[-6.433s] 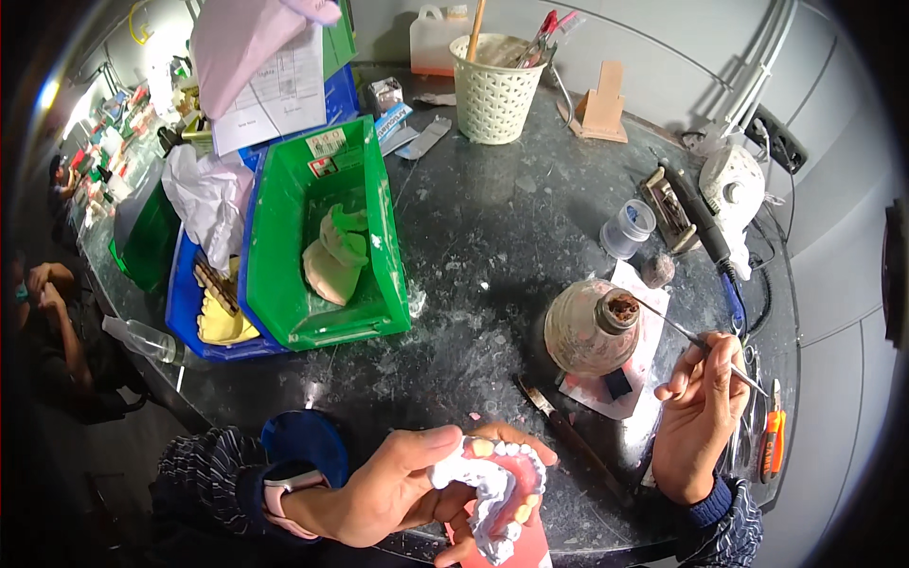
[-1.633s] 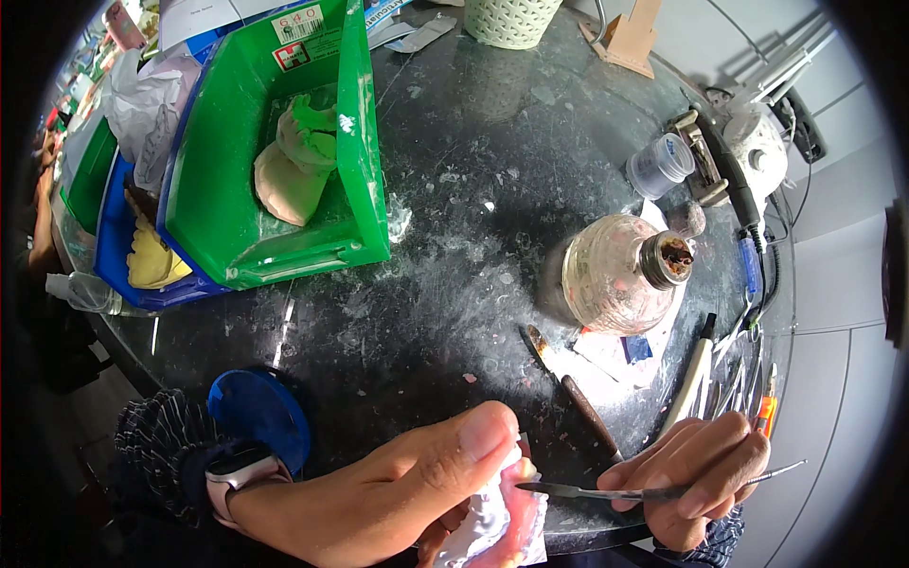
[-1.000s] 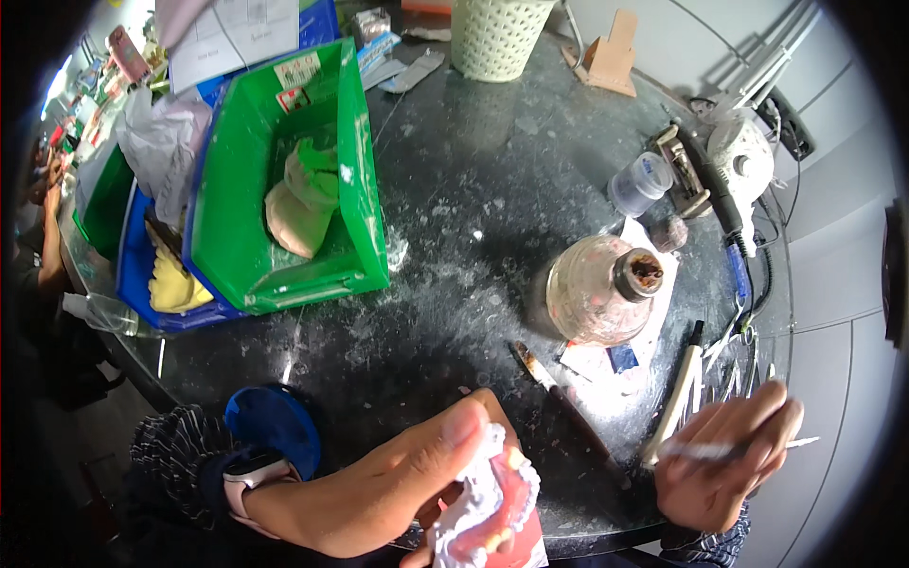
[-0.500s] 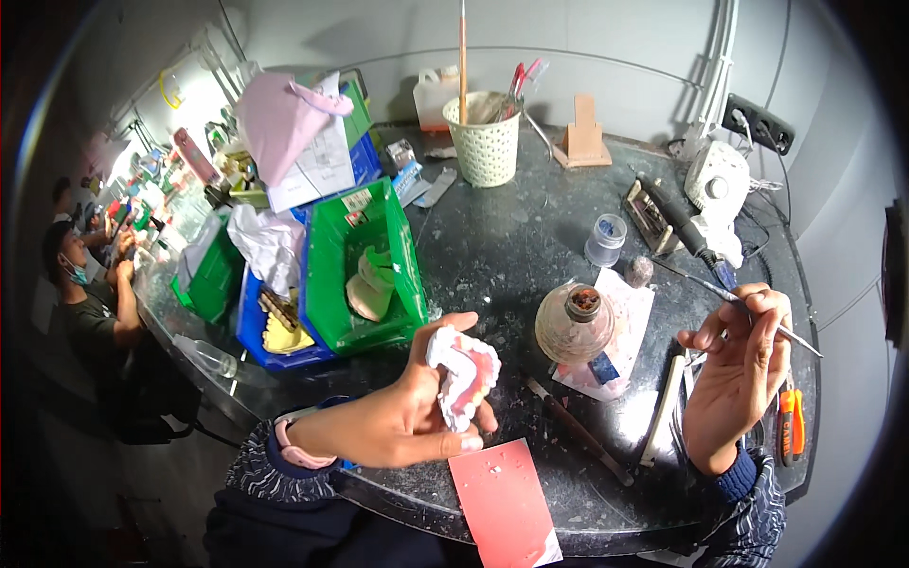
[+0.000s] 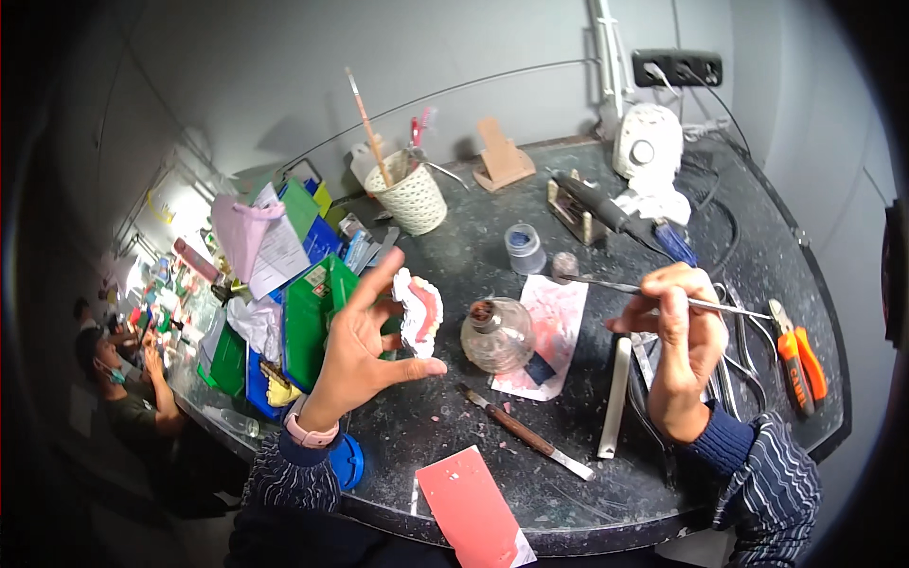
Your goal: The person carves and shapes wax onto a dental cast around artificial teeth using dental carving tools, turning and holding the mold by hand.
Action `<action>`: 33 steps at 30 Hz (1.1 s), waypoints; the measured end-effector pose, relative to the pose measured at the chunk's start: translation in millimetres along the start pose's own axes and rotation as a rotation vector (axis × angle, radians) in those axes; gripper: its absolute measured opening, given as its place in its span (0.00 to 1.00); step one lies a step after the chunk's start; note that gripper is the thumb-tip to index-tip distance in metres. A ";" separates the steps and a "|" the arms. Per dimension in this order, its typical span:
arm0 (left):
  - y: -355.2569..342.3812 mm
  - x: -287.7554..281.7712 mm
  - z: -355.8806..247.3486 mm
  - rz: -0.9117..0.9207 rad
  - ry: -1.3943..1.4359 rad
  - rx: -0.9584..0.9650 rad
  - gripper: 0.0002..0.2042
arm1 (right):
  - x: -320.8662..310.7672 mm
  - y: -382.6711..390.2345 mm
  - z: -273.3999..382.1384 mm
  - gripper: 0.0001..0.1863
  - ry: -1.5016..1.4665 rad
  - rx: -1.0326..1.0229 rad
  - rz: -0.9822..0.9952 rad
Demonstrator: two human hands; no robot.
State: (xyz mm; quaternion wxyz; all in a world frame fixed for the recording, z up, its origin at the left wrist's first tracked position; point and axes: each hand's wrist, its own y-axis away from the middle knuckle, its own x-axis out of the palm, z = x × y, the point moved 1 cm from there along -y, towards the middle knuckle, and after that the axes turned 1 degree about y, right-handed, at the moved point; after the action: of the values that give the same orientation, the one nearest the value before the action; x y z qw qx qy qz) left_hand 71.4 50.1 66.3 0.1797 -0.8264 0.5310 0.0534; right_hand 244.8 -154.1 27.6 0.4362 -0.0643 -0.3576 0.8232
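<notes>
My left hand (image 5: 355,355) is raised, its fingers holding a white dental cast (image 5: 418,312) with pink material and teeth along it. My right hand (image 5: 677,341) is closed on a thin metal instrument (image 5: 611,284), whose tip points left toward a small greyish lump (image 5: 564,266). Between my hands stands a glass lamp (image 5: 497,348) with a dark, crusted top, beside a pink-stained paper (image 5: 554,317). A wooden-handled knife (image 5: 521,431) lies in front of it. A red sheet (image 5: 469,497) lies at the front edge, and a long pale tool (image 5: 615,398) is under my right hand.
Green (image 5: 303,327) and blue bins (image 5: 254,374) with papers sit left, a woven cup (image 5: 410,204) at the back. A handpiece (image 5: 597,204), white machine (image 5: 649,142) and orange-handled cutters (image 5: 800,355) are right. A co-worker (image 5: 133,407) sits far left.
My head view has lifted toward the back wall. My left hand has risen, bringing the cast upright beside the lamp and off the red sheet. My right hand has lifted the instrument from the cast.
</notes>
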 end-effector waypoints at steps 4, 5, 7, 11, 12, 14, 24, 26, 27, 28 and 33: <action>-16.6 14.3 0.0 -0.051 -0.026 0.092 0.59 | 0.1 2.3 -4.0 0.08 -0.105 0.020 -0.056; -18.4 16.1 0.1 -0.061 -0.033 0.122 0.60 | 0.4 2.1 -4.3 0.08 -0.107 0.017 -0.052; -21.9 21.0 1.1 -0.024 -0.080 0.118 0.61 | -2.1 3.9 -5.6 0.08 -0.105 0.014 -0.064; -21.6 32.9 -0.6 -0.046 -0.121 0.148 0.62 | -9.8 1.7 -6.1 0.09 -0.051 -0.010 0.030; -20.4 33.6 -2.0 -0.062 -0.164 0.174 0.63 | -9.5 1.5 -8.9 0.09 -0.049 -0.007 0.025; -20.2 34.2 -2.6 -0.062 -0.213 0.175 0.63 | -8.0 1.3 -12.2 0.08 -0.076 0.000 0.001; -13.2 37.8 -12.6 -0.042 -0.401 0.208 0.67 | -7.8 2.1 -21.7 0.09 0.096 -0.085 -0.028; -12.0 39.1 -15.2 -0.064 -0.427 0.208 0.67 | -7.4 2.1 -21.6 0.09 0.068 -0.089 -0.037; -11.4 40.4 -16.6 -0.063 -0.433 0.206 0.67 | -8.0 2.0 -21.3 0.09 0.041 -0.096 -0.045; -9.5 39.3 -16.6 -0.076 -0.432 0.205 0.67 | -7.4 2.0 -19.6 0.09 0.047 -0.097 -0.042; -0.5 36.7 -17.9 -0.145 -0.414 0.195 0.66 | -14.7 2.5 -16.1 0.09 0.135 -0.074 -0.030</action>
State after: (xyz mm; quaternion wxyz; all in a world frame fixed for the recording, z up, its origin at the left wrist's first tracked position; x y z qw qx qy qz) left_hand 85.8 12.5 72.8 0.3669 -0.8126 0.4248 0.1570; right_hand 258.9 -157.7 11.2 0.4690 -0.1302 -0.3587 0.7965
